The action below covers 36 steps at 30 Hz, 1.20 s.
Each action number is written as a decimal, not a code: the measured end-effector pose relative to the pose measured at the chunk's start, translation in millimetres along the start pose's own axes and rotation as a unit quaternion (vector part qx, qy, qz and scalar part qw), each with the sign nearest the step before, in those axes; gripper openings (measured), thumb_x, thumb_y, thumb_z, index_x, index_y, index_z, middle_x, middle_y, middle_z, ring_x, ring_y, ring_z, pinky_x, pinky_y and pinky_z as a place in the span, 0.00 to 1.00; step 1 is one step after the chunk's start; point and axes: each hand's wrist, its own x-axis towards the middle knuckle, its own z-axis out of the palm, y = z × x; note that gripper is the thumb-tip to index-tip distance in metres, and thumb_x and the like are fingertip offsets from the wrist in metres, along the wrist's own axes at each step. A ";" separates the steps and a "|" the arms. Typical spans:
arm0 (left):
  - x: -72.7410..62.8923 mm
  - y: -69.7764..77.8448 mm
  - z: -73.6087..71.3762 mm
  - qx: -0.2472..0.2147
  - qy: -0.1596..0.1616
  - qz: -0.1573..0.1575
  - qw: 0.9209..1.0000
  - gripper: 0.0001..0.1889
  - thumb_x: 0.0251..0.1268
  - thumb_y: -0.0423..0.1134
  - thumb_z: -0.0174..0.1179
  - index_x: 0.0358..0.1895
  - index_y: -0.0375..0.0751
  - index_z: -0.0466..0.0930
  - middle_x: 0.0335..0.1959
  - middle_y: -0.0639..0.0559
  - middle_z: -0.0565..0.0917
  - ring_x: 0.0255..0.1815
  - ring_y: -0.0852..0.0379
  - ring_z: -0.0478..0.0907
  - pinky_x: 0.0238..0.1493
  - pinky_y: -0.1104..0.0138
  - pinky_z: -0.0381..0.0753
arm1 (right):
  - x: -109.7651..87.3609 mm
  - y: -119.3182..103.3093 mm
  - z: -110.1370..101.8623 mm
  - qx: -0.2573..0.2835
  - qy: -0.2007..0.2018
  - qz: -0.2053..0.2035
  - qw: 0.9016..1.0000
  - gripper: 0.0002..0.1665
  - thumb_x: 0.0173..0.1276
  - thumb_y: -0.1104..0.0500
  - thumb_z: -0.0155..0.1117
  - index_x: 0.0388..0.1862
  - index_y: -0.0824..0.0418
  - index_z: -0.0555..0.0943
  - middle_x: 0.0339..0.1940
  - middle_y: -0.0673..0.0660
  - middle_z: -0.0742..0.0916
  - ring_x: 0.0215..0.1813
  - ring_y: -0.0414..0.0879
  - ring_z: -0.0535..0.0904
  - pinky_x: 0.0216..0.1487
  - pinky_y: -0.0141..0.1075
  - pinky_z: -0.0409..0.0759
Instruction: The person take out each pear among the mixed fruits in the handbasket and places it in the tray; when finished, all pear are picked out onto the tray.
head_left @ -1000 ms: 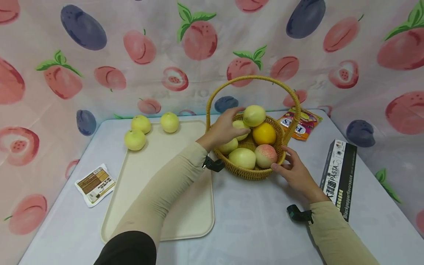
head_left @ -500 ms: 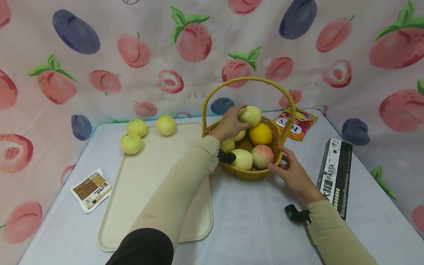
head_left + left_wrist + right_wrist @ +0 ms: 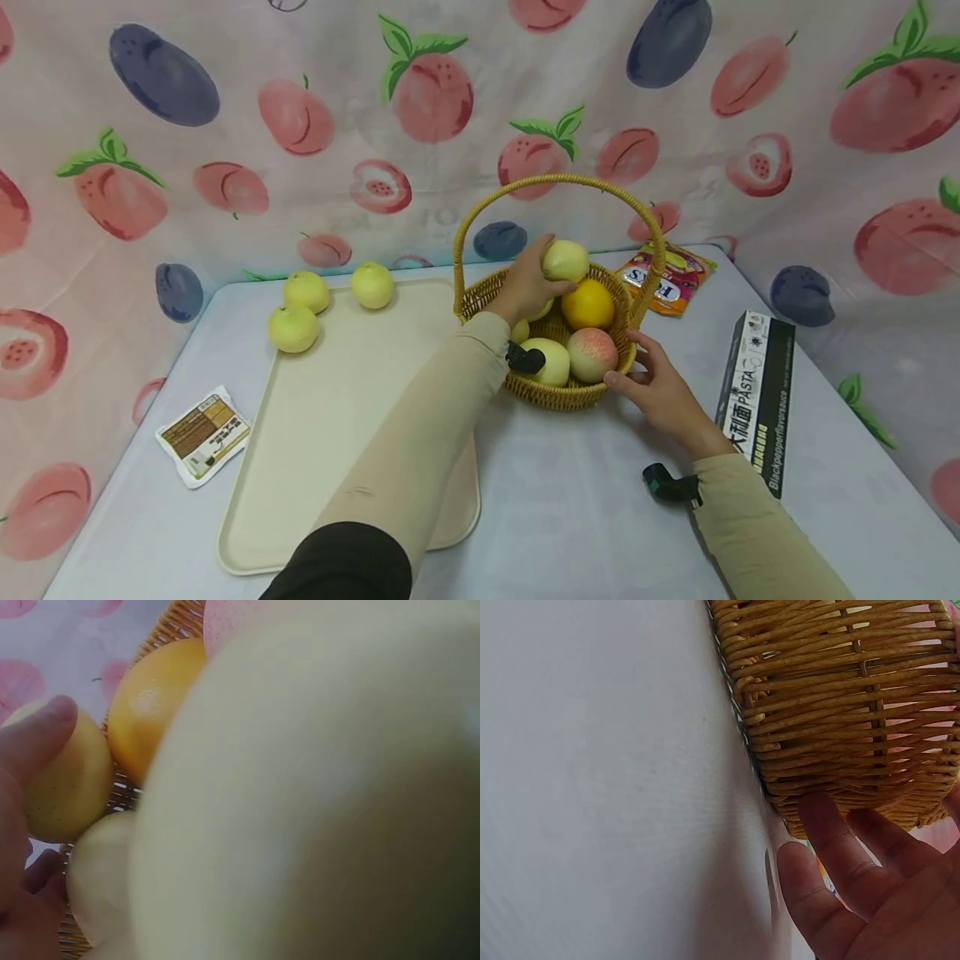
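Note:
My left hand [image 3: 527, 279] holds a pale yellow-green fruit [image 3: 566, 261] with small specks, above the back of a wicker basket [image 3: 562, 402]. Its thumb [image 3: 49, 735] lies across the fruit in the left wrist view. Below are an orange [image 3: 588, 304], a pinkish peach [image 3: 592, 355] and several pale yellow fruits [image 3: 552, 362], partly hidden by my wrist. One pale fruit fills much of the left wrist view. My right hand [image 3: 663, 392] touches the basket's right side from outside, its fingertips [image 3: 821, 810] against the weave and thumb near the rim.
A cream tray [image 3: 345, 450] lies left of the basket, with several yellow-green fruits [image 3: 293, 328] at its far end. A white-and-brown packet [image 3: 204, 436] lies left of it. An orange packet [image 3: 675, 279] and a black-and-white pasta box [image 3: 761, 392] are at right. The basket's tall handle [image 3: 558, 177] arches above.
The head view has shifted slightly. My left hand has moved a little right and further over the basket, with the fruit held. My right hand stays at the basket's side.

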 end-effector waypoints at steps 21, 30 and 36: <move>-1.3 -3.3 4.4 0.020 0.004 -0.003 1.000 0.43 0.67 0.40 0.67 0.80 0.50 0.52 0.75 0.49 0.65 0.69 0.49 0.67 0.65 0.57 0.70 | -0.8 -0.4 0.1 -0.007 0.007 0.011 1.000 0.57 0.70 0.38 0.63 0.83 0.53 0.41 0.78 0.72 0.57 0.65 0.67 0.72 0.63 0.59 0.72; -9.1 3.8 -7.5 0.037 -0.001 0.049 0.998 0.41 0.68 0.41 0.67 0.80 0.47 0.54 0.74 0.48 0.65 0.70 0.51 0.66 0.66 0.61 0.69 | 0.0 -2.2 0.1 -0.011 0.002 0.022 1.000 0.58 0.70 0.36 0.63 0.84 0.51 0.40 0.79 0.71 0.57 0.66 0.67 0.70 0.63 0.60 0.72; -23.7 12.1 -18.0 0.041 0.001 0.065 0.997 0.42 0.66 0.42 0.68 0.79 0.46 0.56 0.72 0.42 0.65 0.65 0.49 0.68 0.59 0.60 0.74 | -0.3 -2.5 0.9 -0.013 0.000 0.020 1.000 0.59 0.69 0.36 0.63 0.84 0.51 0.40 0.78 0.72 0.57 0.67 0.68 0.70 0.63 0.60 0.72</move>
